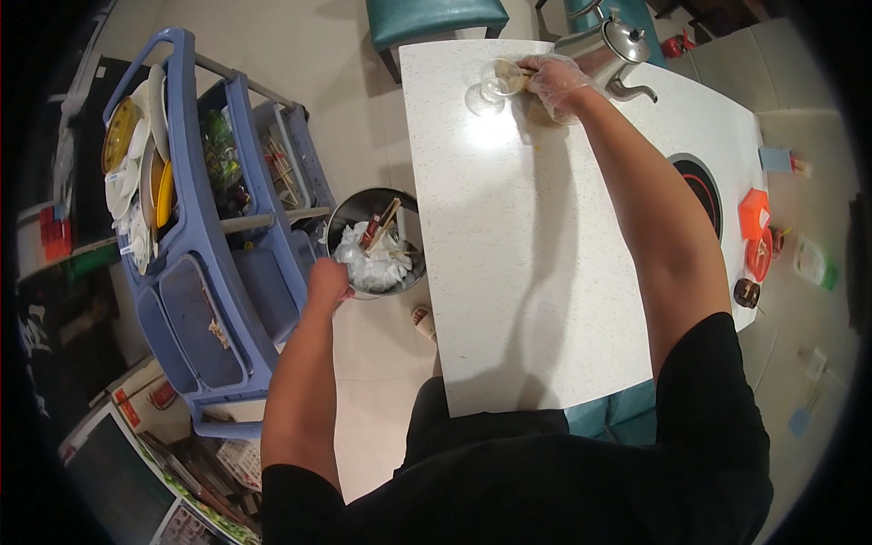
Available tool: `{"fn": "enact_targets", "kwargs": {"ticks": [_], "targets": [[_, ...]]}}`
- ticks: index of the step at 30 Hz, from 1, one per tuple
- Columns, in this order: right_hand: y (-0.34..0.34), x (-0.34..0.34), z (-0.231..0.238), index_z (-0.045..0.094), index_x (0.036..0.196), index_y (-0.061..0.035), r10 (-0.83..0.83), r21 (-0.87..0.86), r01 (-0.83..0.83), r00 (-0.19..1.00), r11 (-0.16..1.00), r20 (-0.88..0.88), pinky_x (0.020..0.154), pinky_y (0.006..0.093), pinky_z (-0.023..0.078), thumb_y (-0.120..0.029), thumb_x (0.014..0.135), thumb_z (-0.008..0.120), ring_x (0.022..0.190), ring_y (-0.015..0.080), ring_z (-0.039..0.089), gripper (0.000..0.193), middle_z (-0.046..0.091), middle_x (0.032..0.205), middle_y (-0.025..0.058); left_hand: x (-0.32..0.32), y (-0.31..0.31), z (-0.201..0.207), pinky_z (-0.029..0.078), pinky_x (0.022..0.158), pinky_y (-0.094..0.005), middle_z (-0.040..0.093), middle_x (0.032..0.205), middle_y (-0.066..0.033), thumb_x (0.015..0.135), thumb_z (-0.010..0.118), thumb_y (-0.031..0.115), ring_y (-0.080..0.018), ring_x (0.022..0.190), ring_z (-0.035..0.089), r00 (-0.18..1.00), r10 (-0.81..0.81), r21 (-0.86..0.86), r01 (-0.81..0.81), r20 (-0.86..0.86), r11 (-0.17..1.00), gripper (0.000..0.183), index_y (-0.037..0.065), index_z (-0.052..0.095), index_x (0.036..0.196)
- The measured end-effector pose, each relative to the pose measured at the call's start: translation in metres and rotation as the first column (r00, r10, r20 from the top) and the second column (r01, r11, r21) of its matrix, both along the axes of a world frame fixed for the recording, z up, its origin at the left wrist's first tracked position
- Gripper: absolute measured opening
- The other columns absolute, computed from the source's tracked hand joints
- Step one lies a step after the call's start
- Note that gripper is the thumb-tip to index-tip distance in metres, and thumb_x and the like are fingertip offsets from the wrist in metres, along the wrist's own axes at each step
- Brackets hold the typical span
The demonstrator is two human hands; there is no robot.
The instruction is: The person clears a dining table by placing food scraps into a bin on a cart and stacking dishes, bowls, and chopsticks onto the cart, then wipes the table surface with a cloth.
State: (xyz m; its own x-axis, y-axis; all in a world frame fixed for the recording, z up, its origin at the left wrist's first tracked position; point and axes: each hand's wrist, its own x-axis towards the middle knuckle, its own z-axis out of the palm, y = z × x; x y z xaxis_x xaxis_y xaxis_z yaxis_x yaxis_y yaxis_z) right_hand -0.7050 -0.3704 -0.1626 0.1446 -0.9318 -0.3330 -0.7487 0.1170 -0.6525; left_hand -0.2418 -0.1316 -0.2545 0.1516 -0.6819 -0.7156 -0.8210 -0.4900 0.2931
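Note:
My left hand (328, 283) is closed at the near-left rim of a round metal bin (355, 292), held beside the table's left edge. Inside the bin lie crumpled white plastic and tissue (372, 268) with some wooden chopsticks (389, 216). Stretched to the table's far end, my right hand (556, 84) wears a clear plastic glove. Its fingers close on a small clear cup (501, 78), which looks tilted. A second round clear shape sits just below the cup; whether it is another cup or a reflection I cannot tell. Something brownish shows under the gloved hand.
A blue cart (202, 182) stacked with plates and tubs stands at the left. A steel kettle (619, 45) stands beyond my right hand on the white table (490, 236). A round cooktop (698, 189) and red containers (754, 215) line the right side. A green stool (436, 20) is behind.

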Motion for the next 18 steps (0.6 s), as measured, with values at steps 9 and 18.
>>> {"fn": "enact_targets", "kwargs": {"ticks": [9,18], "targets": [[0.021,0.078,-0.016,0.064,0.119,-0.0101,0.353,-0.032,-0.354,0.935,0.935,-0.029,0.095,0.0361,0.047,0.0,0.081,0.054,0.104,0.0303,0.063,0.041,0.066,0.114,0.0149,0.008,-0.068,0.02,0.056,0.071,-0.0415,0.068,0.079,-0.0218,0.078,0.054,0.011,-0.0324,0.075,0.069,0.678,-0.638,0.08,0.66,0.364,0.747,0.024,-0.006,0.07,0.079],[0.114,0.205,0.0,0.062,0.114,-0.0065,0.489,-0.226,-0.443,0.843,0.868,0.224,0.096,0.0373,0.047,-0.004,0.078,0.058,0.108,0.0306,0.059,0.037,0.063,0.117,0.0127,-0.002,-0.058,0.072,0.057,0.063,-0.037,0.067,0.064,-0.0173,0.083,0.052,0.011,-0.0277,0.06,0.068,0.975,-0.096,0.048,0.089,0.2,0.995,0.027,-0.005,0.069,0.069]]}}
